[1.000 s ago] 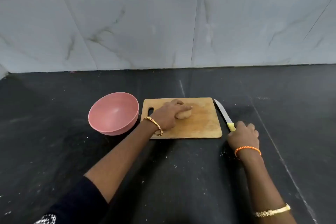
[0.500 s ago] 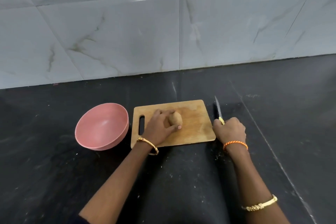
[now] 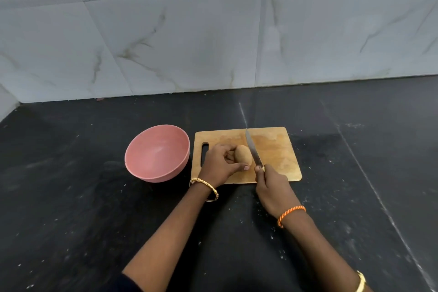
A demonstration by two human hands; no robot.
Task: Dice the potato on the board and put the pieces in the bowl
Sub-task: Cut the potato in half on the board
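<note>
A whole brown potato lies on the wooden cutting board in the middle of the black counter. My left hand grips the potato from its left side, thumb along its near edge. My right hand is closed around the yellow handle of a knife. Its blade lies over the board just to the right of the potato, tip pointing away from me. To the left of the board stands a pink bowl with nothing in it.
The black counter is speckled with white crumbs and runs back to a wall of grey marble tiles. A seam in the counter runs diagonally on the right.
My right hand has lifted the knife from the counter beside the board and brought it over the board next to the potato. My left hand has turned the potato and still holds it.
</note>
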